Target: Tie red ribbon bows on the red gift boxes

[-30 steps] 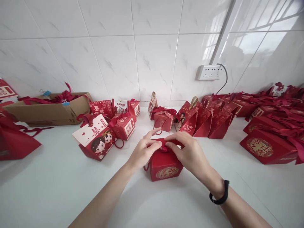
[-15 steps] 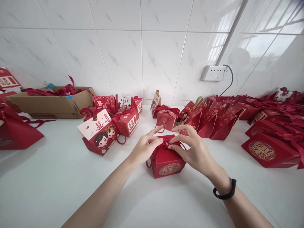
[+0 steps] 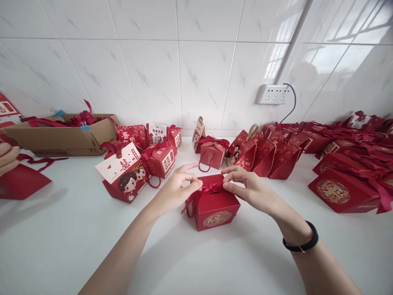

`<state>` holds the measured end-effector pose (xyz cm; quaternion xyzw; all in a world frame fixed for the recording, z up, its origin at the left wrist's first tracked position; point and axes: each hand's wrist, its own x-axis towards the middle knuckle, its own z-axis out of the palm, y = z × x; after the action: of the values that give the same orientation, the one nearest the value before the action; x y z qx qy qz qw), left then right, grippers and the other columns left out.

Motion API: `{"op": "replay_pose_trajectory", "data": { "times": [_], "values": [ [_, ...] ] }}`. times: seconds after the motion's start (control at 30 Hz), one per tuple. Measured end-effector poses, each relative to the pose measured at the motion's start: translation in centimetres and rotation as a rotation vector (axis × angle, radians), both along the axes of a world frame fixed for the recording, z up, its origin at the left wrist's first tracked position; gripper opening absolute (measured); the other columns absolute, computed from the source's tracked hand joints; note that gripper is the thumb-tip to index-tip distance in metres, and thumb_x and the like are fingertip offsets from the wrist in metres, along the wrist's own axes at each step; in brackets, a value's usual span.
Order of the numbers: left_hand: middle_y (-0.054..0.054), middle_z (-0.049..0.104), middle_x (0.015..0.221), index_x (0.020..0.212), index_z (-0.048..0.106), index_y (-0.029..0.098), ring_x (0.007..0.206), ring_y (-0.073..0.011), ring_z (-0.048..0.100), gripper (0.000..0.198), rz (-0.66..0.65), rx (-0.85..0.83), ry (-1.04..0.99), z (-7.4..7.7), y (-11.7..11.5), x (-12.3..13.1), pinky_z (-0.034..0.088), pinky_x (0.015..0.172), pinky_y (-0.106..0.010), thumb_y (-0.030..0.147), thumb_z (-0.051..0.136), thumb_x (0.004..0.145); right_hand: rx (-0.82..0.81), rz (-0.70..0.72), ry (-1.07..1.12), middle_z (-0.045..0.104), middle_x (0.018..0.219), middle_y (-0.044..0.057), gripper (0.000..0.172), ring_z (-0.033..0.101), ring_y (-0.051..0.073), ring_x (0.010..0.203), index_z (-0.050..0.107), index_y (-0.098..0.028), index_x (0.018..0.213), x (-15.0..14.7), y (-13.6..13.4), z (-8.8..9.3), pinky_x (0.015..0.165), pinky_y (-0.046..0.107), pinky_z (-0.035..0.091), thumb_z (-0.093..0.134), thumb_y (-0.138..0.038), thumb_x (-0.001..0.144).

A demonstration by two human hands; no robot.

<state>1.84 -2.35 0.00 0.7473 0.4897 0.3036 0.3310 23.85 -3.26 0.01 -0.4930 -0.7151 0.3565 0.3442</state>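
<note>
In the head view a red gift box (image 3: 215, 213) with a gold round emblem on its front stands on the white table. A dark red ribbon (image 3: 213, 187) is knotted across its top, beside a small slot. To the left of the knot, my left hand (image 3: 178, 189) pinches one side of the ribbon between thumb and fingers. On the other side, my right hand (image 3: 250, 186) is closed on the ribbon as well, its thumb and fingertips together. Loose ribbon hangs at the box's left, next to a red cord handle (image 3: 190, 208).
Another person's hand (image 3: 8, 159) rests on a red box (image 3: 24, 182) at the left edge. Behind it sits a cardboard box (image 3: 67, 137) of ribbons. Several decorated gift boxes (image 3: 124, 178) line the back, with more ribboned boxes (image 3: 345, 190) at right. A power socket (image 3: 274, 94) is on the wall.
My hands have drawn apart from the middle of the box, and the ribbon is stretched into a narrower knot. Another person's hand has come in at the left. The view has shifted slightly.
</note>
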Motion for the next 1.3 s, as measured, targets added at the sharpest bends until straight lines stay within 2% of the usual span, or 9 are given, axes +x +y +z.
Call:
{"op": "replay_pose_trajectory", "data": {
  "times": [0.2, 0.37, 0.5, 0.6, 0.7, 0.9, 1.03, 1.13, 1.3],
  "values": [
    [-0.004, 0.047, 0.135, 0.066, 0.061, 0.020, 0.126, -0.0263, 0.042, 0.031, -0.012, 0.014, 0.092, 0.7, -0.2, -0.4, 0.044, 0.097, -0.038, 0.036, 0.042, 0.084, -0.110, -0.164, -0.010, 0.055, 0.123, 0.007, 0.021, 0.060, 0.024, 0.098, 0.064, -0.019, 0.069, -0.1, 0.0, 0.4, 0.077, 0.035, 0.049, 0.057, -0.037, 0.076],
    [-0.004, 0.050, 0.131, 0.056, 0.051, 0.018, 0.116, -0.0252, 0.049, 0.033, -0.035, 0.012, 0.160, 1.2, -0.1, -0.7, 0.044, 0.095, -0.039, 0.032, 0.038, 0.083, -0.108, -0.104, -0.051, 0.058, 0.120, 0.008, 0.024, 0.058, 0.027, 0.105, 0.065, -0.019, 0.062, 0.3, 0.3, 0.4, 0.079, 0.034, 0.048, 0.055, -0.034, 0.077],
    [-0.002, 0.048, 0.133, 0.053, 0.048, 0.018, 0.119, -0.0269, 0.046, 0.032, -0.043, -0.022, 0.196, 1.3, -0.1, -0.7, 0.036, 0.102, -0.045, 0.030, 0.038, 0.080, -0.157, -0.104, -0.054, 0.057, 0.123, 0.007, 0.022, 0.057, 0.027, 0.107, 0.067, -0.019, 0.070, 0.4, 0.3, 0.3, 0.083, 0.034, 0.048, 0.054, -0.034, 0.079],
    [-0.004, 0.048, 0.132, 0.064, 0.055, 0.020, 0.126, -0.0293, 0.038, 0.027, 0.008, 0.003, 0.148, 1.1, -0.2, -0.7, 0.025, 0.108, -0.051, 0.040, 0.045, 0.079, -0.170, -0.097, -0.023, 0.056, 0.124, 0.008, 0.032, 0.058, 0.025, 0.106, 0.068, -0.021, 0.089, 0.6, 0.1, 0.3, 0.086, 0.034, 0.048, 0.051, -0.048, 0.083],
    [-0.003, 0.044, 0.135, 0.080, 0.058, 0.024, 0.131, -0.0298, 0.031, 0.024, 0.022, 0.071, 0.155, 0.8, -0.2, -0.7, 0.019, 0.109, -0.054, 0.047, 0.058, 0.074, -0.090, -0.077, -0.085, 0.056, 0.125, 0.007, 0.038, 0.057, 0.025, 0.108, 0.066, -0.023, 0.087, 0.8, 0.0, 0.2, 0.086, 0.035, 0.048, 0.056, -0.058, 0.078],
    [-0.001, 0.047, 0.132, 0.067, 0.061, 0.022, 0.127, -0.0274, 0.037, 0.027, 0.038, 0.136, 0.157, 0.9, -0.4, -0.2, 0.024, 0.109, -0.050, 0.040, 0.050, 0.082, 0.023, -0.014, -0.136, 0.050, 0.128, 0.005, 0.031, 0.052, 0.022, 0.115, 0.066, -0.023, 0.074, 0.4, 0.2, -0.1, 0.086, 0.034, 0.048, 0.051, -0.047, 0.085],
    [0.001, 0.049, 0.130, 0.060, 0.063, 0.021, 0.123, -0.0269, 0.041, 0.035, 0.072, 0.102, 0.134, 1.1, -0.6, 0.1, 0.038, 0.101, -0.044, 0.038, 0.044, 0.084, 0.043, -0.037, -0.099, 0.052, 0.125, 0.006, 0.041, 0.050, 0.023, 0.117, 0.065, -0.020, 0.062, 0.0, 0.2, 0.0, 0.083, 0.032, 0.049, 0.046, -0.046, 0.088],
    [0.001, 0.050, 0.128, 0.060, 0.064, 0.022, 0.119, -0.0257, 0.045, 0.036, 0.091, 0.084, 0.119, 1.1, -0.7, 0.2, 0.045, 0.093, -0.038, 0.037, 0.043, 0.084, 0.038, -0.046, -0.084, 0.050, 0.127, 0.005, 0.041, 0.051, 0.023, 0.116, 0.066, -0.021, 0.065, 0.0, 0.1, 0.2, 0.081, 0.031, 0.049, 0.047, -0.049, 0.087],
    [0.002, 0.049, 0.129, 0.059, 0.062, 0.022, 0.122, -0.0253, 0.042, 0.035, 0.064, 0.093, 0.116, 0.8, -0.6, 0.1, 0.043, 0.097, -0.039, 0.039, 0.044, 0.084, 0.039, -0.010, -0.111, 0.047, 0.131, 0.003, 0.034, 0.049, 0.023, 0.117, 0.062, -0.021, 0.067, 0.1, 0.0, 0.2, 0.087, 0.034, 0.046, 0.054, -0.051, 0.082]
  ]
}}
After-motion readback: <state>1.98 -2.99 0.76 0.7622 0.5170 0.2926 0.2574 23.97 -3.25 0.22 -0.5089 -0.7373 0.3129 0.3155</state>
